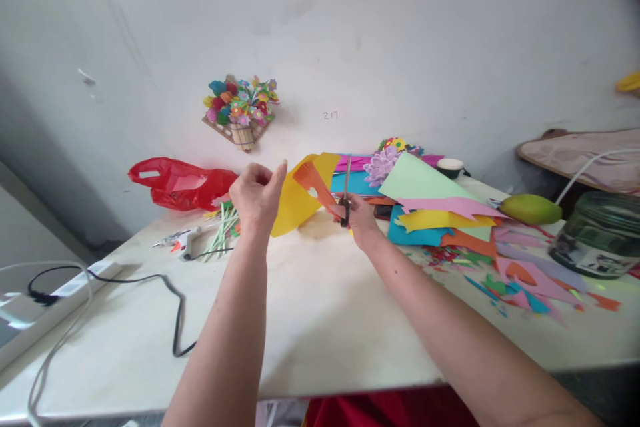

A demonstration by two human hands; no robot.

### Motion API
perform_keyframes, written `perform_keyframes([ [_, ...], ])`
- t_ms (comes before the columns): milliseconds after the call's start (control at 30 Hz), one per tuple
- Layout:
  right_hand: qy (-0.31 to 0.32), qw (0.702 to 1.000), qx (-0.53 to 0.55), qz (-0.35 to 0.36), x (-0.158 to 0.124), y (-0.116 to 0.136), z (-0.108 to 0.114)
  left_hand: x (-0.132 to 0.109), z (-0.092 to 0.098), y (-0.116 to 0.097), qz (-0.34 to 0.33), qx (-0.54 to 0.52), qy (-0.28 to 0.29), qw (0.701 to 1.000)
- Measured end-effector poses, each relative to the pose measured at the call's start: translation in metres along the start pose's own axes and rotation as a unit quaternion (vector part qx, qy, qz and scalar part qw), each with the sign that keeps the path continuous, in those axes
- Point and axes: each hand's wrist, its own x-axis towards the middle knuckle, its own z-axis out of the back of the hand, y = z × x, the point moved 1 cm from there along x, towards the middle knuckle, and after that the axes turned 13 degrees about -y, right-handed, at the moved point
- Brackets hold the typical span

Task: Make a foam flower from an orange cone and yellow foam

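My left hand (256, 197) is closed, fingers curled and thumb raised; what it pinches, if anything, is hidden. Just beside it, a yellow sheet (295, 203) stands tilted above the table. My right hand (361, 219) grips black-handled scissors (345, 203), their blades pointing up and away from me. An orange strip (320, 190) with a small pale patch slants in front of the yellow sheet. Its lower end meets the fingers of my right hand; whether they hold it, I cannot tell.
Coloured sheets (435, 180) and scraps (520, 280) spread at right, near a green mango (531, 209) and glass jar (597, 233). Left lie a red bag (185, 183), pale green stems (223, 233), a glue gun (189, 242) and a power strip (75, 287) with cables. A flower basket (243, 133) hangs on the wall.
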Motion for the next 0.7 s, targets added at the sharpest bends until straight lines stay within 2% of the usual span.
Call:
perform_keyframes([
  [33, 0.005, 1.000, -0.001, 0.003, 0.000, 0.000, 0.000, 0.003, 0.000, 0.002, -0.024, 0.023, -0.023, 0.999],
  [67, 0.009, 1.000, -0.005, 0.006, 0.001, -0.001, 0.000, 0.006, -0.001, 0.005, -0.043, 0.047, -0.021, 0.998],
  [100, 0.014, 1.000, -0.009, 0.008, 0.001, -0.001, 0.000, 0.007, -0.003, 0.008, -0.059, 0.073, 0.005, 0.996],
  [233, 0.045, 0.998, -0.024, 0.024, 0.001, -0.001, -0.003, 0.010, -0.015, 0.012, -0.096, 0.149, 0.173, 0.969],
  [300, 0.061, 0.997, -0.034, 0.037, -0.001, 0.000, -0.005, 0.010, -0.022, 0.014, -0.102, 0.168, 0.220, 0.955],
  [367, 0.066, 0.996, -0.046, 0.044, -0.003, 0.000, -0.008, 0.011, -0.027, 0.019, -0.099, 0.179, 0.237, 0.950],
  [500, 0.048, 0.996, -0.058, 0.047, -0.006, 0.000, -0.010, 0.016, -0.030, 0.040, -0.071, 0.167, 0.184, 0.966],
  [567, 0.032, 0.997, -0.045, 0.051, -0.005, 0.001, -0.010, 0.022, -0.027, 0.051, -0.036, 0.143, 0.145, 0.978],
  [633, 0.008, 0.998, -0.028, 0.049, -0.003, 0.001, -0.009, 0.029, -0.023, 0.058, 0.028, 0.095, 0.088, 0.991],
  [700, -0.023, 0.999, -0.016, 0.040, -0.001, 0.001, -0.006, 0.035, -0.018, 0.061, 0.126, 0.015, 0.015, 0.992],
])
